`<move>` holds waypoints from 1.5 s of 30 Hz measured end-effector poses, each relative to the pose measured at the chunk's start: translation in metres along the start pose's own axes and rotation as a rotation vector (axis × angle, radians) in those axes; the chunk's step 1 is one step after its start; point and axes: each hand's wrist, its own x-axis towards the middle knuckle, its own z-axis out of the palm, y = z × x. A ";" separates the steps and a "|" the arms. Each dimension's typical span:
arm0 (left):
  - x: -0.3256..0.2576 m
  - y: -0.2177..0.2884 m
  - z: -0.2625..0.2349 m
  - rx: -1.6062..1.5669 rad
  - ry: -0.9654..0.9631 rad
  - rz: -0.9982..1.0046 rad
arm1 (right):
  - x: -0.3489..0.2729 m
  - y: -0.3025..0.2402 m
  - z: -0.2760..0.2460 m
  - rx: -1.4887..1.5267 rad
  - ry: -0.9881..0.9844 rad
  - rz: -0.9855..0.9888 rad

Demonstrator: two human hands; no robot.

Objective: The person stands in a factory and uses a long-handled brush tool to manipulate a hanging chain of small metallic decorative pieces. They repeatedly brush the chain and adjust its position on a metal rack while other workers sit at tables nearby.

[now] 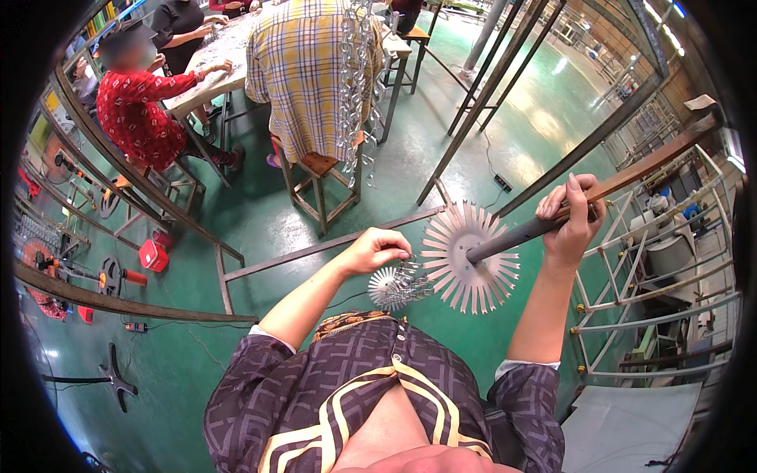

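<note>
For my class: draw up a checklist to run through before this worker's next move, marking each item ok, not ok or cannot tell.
1. Right hand around the dark shaft: ok.
2. Left hand at the small metal pieces: ok, fingertips together there.
3. Metal pieces separated: not ok, bunched beside the smaller-looking toothed disc.
4. Large toothed disc firmly fixed: cannot tell.
5. Person in plaid apart from both hands: ok.

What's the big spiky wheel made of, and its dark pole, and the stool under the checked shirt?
The big spiky wheel looks like metal, maybe steel: dull silver-grey, with thin, flat prongs. The dark pole is probably metal too, smooth and matte, but plastic is possible. The stool seems to have a wooden seat, warm brown, and thin, straight greyish legs, likely metal.
</note>
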 end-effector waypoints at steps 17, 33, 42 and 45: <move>0.015 0.009 -0.001 0.339 0.022 0.109 | 0.002 0.008 -0.005 0.030 0.019 0.026; 0.152 0.319 -0.188 0.882 0.949 0.795 | -0.002 0.004 -0.004 -0.018 0.100 -0.030; 0.236 0.349 -0.259 2.046 1.178 0.736 | -0.003 0.007 -0.003 -0.087 0.162 -0.053; 0.241 0.353 -0.254 1.839 1.162 0.707 | -0.004 0.007 -0.003 -0.104 0.182 -0.050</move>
